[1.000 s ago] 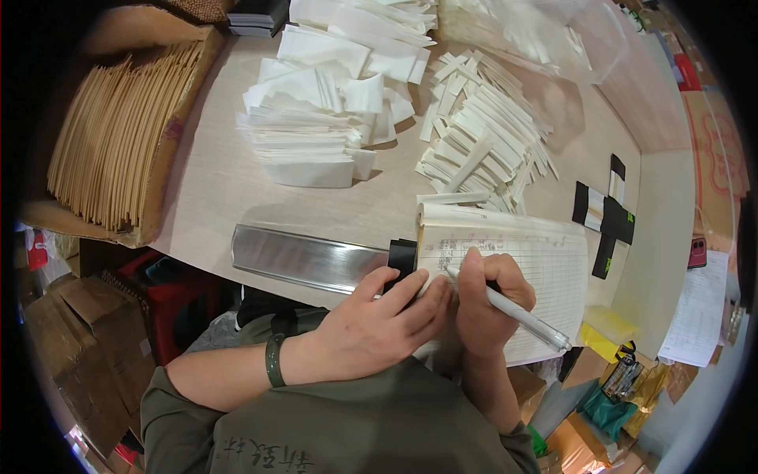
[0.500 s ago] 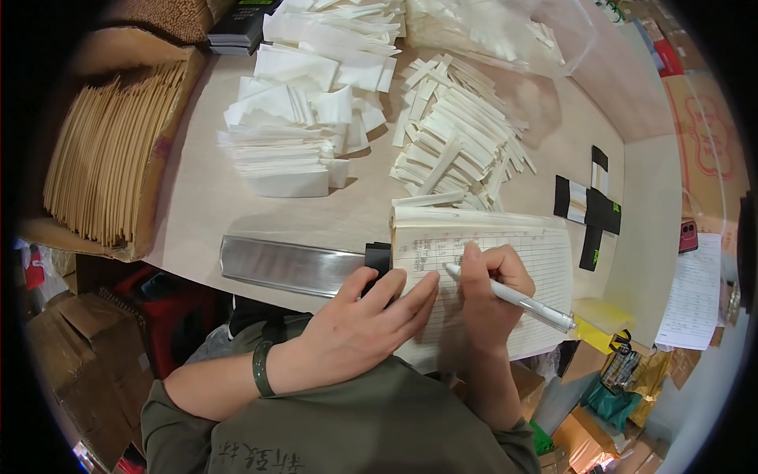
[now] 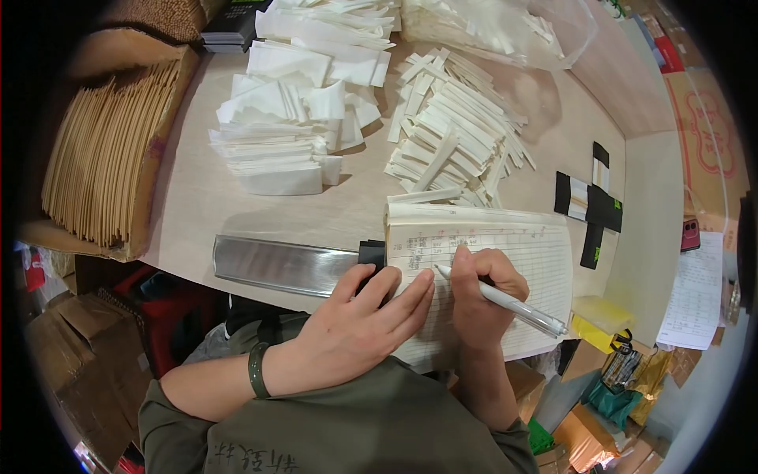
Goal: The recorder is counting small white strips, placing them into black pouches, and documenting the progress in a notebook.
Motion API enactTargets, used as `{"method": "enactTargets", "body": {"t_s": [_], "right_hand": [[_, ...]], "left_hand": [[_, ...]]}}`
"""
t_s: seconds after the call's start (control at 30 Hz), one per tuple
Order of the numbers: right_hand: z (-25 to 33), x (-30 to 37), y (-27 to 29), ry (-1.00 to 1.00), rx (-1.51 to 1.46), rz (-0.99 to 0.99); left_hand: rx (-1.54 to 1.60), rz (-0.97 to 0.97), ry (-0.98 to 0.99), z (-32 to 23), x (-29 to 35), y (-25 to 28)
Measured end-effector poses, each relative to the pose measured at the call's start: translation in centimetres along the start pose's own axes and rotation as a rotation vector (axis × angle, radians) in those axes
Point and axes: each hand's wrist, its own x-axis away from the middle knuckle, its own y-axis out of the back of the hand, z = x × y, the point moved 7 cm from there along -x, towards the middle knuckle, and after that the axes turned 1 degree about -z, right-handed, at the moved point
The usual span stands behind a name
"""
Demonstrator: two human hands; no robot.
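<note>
An open lined notebook (image 3: 521, 237) with handwriting in its upper left rows lies at the table's near edge. Gripped in my right hand (image 3: 483, 304) is a white pen (image 3: 525, 310), its tip at the page by the written rows. My left hand (image 3: 367, 316), with a dark green bangle at the wrist, rests with fingers stretched out across the notebook's left side. Beside those fingers is a black piece (image 3: 373, 253), partly hidden, at the end of a clear plastic strip-shaped sleeve (image 3: 276, 265).
Piles of white paper sleeves (image 3: 276, 162) and narrow paper strips (image 3: 458, 126) lie beyond the notebook. A cardboard box (image 3: 170, 118) of thin brown sticks stands at left. Black bands (image 3: 604, 212) lie at right, near a raised panel (image 3: 651, 213). A plastic bag (image 3: 474, 28) sits at the back.
My right hand and the pen have shifted slightly left along the page. The left hand stays on the notebook. The whole view has moved a little.
</note>
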Motion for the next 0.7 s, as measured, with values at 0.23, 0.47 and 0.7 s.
{"method": "enactTargets", "body": {"t_s": [0.23, 0.47, 0.7], "right_hand": [[0.17, 0.03, -0.2, 0.013, -0.023, 0.016], [0.38, 0.05, -0.76, 0.055, -0.061, 0.062], [0.36, 0.08, -0.79, 0.054, -0.052, 0.056]], "left_hand": [[0.018, 0.022, -0.03, -0.11, 0.4, -0.52], [0.009, 0.043, -0.042, -0.13, 0.45, -0.44], [0.007, 0.021, -0.041, -0.08, 0.46, -0.36]]}}
